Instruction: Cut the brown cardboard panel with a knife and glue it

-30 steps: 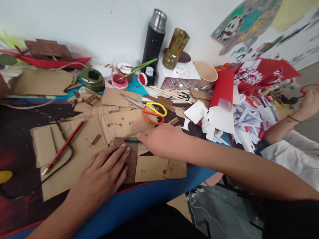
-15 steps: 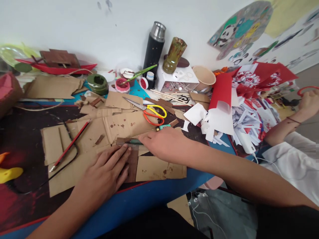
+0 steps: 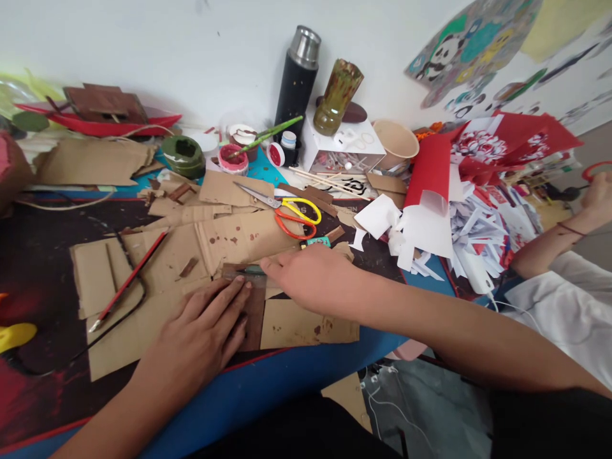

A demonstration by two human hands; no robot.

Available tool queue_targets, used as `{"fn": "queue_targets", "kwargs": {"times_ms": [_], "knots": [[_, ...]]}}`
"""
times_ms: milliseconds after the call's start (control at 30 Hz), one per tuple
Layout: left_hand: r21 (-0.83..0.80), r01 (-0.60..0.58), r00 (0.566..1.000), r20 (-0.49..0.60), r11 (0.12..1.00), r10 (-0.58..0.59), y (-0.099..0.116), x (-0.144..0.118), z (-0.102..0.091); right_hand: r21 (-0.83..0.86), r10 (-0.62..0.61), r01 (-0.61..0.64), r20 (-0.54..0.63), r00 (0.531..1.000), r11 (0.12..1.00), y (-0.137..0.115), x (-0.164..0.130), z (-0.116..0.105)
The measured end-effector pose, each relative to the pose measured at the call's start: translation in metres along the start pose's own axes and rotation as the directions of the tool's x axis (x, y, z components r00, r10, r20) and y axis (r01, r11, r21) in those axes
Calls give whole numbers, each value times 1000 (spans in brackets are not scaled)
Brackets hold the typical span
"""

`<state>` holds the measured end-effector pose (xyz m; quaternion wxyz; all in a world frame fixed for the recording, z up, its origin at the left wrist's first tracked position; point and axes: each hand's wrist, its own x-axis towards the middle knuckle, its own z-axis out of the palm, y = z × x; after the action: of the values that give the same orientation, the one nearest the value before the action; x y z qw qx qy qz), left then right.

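Note:
My left hand (image 3: pixel 201 335) lies flat, fingers together, pressing down a dark brown strip of cardboard (image 3: pixel 252 317) at the table's front edge. My right hand (image 3: pixel 313 277) grips a small teal-handled cutter (image 3: pixel 253 270), its tip resting across the top of that strip just beyond my left fingertips. Tan cardboard sheets (image 3: pixel 306 325) spotted with brown paint lie under and beside the strip.
Yellow and orange scissors (image 3: pixel 287 213), a red pencil (image 3: pixel 127 280), a black flask (image 3: pixel 296 80), paint pots (image 3: pixel 232 158) and a paper cup (image 3: pixel 394 140) crowd the table. Red and white paper scraps (image 3: pixel 440 217) pile at right. Another person's arm (image 3: pixel 554 239) reaches in far right.
Both hands stay on the strip. The view has shifted slightly; a small teal object beside my right hand, hidden a second ago, shows now.

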<state>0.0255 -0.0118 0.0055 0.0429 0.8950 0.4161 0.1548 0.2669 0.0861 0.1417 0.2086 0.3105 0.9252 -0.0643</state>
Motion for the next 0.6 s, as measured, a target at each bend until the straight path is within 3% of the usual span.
{"fn": "queue_targets", "kwargs": {"times_ms": [100,267,600], "knots": [[-10,-2,1000,-18,1000,2,0,0,0,-28,-15,14,-30,999,1000,-5,5,-2],[24,-23,1000,-19,999,24,0,1,2,7,-18,18,60,998,1000,5,9,-1],[53,-41,998,-35,998,43,-2,1,1,-37,-18,21,72,997,999,11,1,-6]]}}
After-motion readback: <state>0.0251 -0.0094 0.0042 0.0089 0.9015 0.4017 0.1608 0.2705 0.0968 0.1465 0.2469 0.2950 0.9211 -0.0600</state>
